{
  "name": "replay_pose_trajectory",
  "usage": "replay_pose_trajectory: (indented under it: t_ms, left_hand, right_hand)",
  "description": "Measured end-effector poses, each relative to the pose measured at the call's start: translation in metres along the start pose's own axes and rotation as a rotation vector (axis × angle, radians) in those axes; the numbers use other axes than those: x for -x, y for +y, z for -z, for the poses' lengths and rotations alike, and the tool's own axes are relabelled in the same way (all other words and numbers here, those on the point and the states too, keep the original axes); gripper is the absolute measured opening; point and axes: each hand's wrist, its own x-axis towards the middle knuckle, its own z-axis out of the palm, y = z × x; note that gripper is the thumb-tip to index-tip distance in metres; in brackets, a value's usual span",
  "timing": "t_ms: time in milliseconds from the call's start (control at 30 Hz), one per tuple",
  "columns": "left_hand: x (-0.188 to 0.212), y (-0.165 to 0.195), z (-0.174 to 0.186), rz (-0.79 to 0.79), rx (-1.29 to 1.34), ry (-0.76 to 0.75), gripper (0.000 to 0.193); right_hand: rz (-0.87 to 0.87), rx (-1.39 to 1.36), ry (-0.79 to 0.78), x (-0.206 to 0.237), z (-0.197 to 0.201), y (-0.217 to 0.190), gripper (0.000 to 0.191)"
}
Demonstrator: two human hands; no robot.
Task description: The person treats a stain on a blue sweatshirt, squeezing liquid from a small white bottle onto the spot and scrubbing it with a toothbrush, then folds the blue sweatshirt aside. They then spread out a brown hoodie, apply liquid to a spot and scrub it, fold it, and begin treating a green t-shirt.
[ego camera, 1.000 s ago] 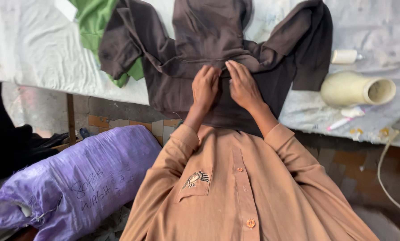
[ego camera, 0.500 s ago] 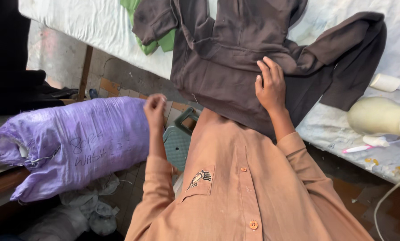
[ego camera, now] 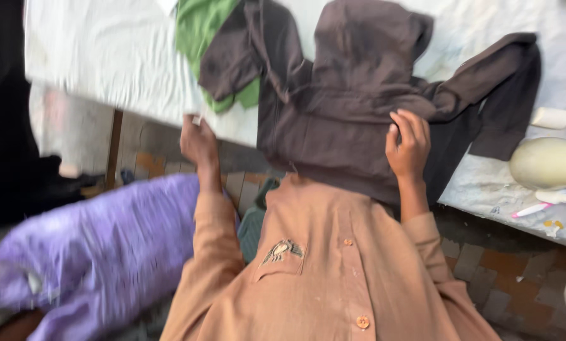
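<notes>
Head view: right hand (ego camera: 408, 144) presses spread fingers flat on the dark brown cloth garment (ego camera: 352, 95), centre frame; left hand (ego camera: 198, 140) pinches the white-covered table (ego camera: 106, 69) edge. Soft, light, limp fabric seems best gripped at its hem.

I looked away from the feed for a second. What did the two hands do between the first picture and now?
The left hand came off the dark brown hooded top and moved out to the left, to the edge of the white-covered table; whether it grips the cloth is unclear. The right hand stayed flat on the top. The green garment and purple sack lie as before.
</notes>
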Motion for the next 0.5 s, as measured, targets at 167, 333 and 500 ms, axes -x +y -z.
replay_pose_trajectory:
  t_ms: [167, 333, 500]
  left_hand:
    - [0.019, 0.059, -0.01, -0.176, 0.484, -0.049, 0.009]
    - [-0.026, 0.144, -0.071, -1.026, 0.282, -0.234, 0.067]
    - [-0.052, 0.192, -0.109, -0.887, -0.315, -0.887, 0.072]
  right_hand:
    - [-0.244, 0.324, 0.37, -0.011, 0.04, 0.006, 0.013]
    - [-0.218, -0.215, -0.099, -0.061, 0.052, 0.032, 0.04]
    - [-0.195, 0.165, -0.444, -0.091, 0.029, 0.048, 0.04]
